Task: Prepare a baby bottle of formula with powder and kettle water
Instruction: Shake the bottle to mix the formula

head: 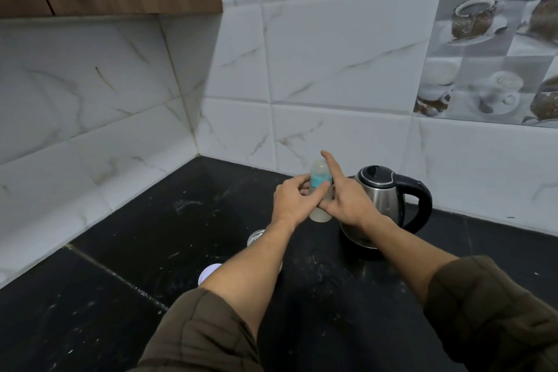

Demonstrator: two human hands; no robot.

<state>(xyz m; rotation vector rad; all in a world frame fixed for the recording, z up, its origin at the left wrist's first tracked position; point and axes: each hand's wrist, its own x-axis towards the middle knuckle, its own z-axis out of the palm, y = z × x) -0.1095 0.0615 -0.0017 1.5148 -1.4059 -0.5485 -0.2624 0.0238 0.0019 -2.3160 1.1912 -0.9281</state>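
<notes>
1. The baby bottle (320, 190) is upright above the black counter (151, 235), near the back wall, just left of the kettle (389, 199).
2. The left hand (291, 201) closes its grip around the bottle's left side.
3. The right hand (347, 199) presses on the bottle's right side, index finger pointing up past the teal ring; its grip is only partly curled.
4. A glass rim (256, 237) and a white lid (208, 273) lie under the left forearm.
5. The counter is open to the left, up to the tiled corner (196, 154), and bare in front of the kettle.
</notes>
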